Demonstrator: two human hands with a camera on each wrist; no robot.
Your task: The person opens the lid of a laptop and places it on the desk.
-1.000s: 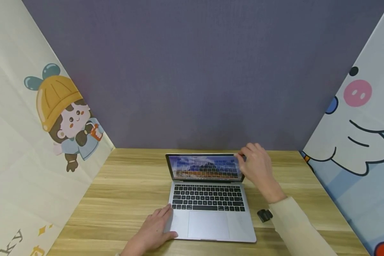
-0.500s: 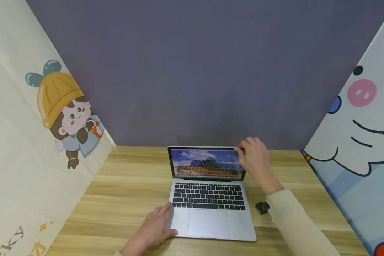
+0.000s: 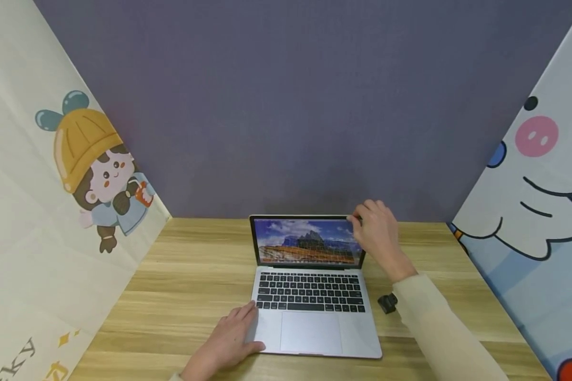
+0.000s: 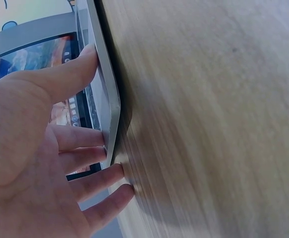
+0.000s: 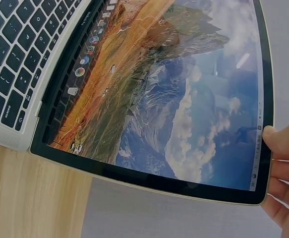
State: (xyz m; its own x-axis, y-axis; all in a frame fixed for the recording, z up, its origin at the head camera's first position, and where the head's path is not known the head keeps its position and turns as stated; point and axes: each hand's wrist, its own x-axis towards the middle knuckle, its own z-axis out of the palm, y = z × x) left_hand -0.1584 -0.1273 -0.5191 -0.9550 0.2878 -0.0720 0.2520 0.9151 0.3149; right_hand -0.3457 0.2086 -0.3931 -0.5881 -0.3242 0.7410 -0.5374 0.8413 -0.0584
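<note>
A silver laptop (image 3: 311, 333) lies unfolded on the wooden table, its lit screen (image 5: 184, 99) showing a mountain picture. My right hand (image 3: 376, 230) pinches the top right corner of the lid. In the right wrist view its thumb (image 5: 279, 140) is on the front bezel, with the other fingers behind the edge. At the front left corner of the base rests my left hand (image 3: 229, 338), fingers spread and fairly straight. The left wrist view shows the left thumb (image 4: 77, 72) on the base near its front edge and the fingertips (image 4: 115, 171) by the side edge.
A small black object (image 3: 387, 304) sits on the table (image 3: 186, 270) right of the laptop, beside the right sleeve (image 3: 438, 317). A dark grey panel (image 3: 286, 106) stands behind the table. Printed cloths (image 3: 24, 211) hang at both sides.
The lid has tilted further back with my right hand on its corner, and the screen shows more fully. My left hand has stayed at the base's front left corner.
</note>
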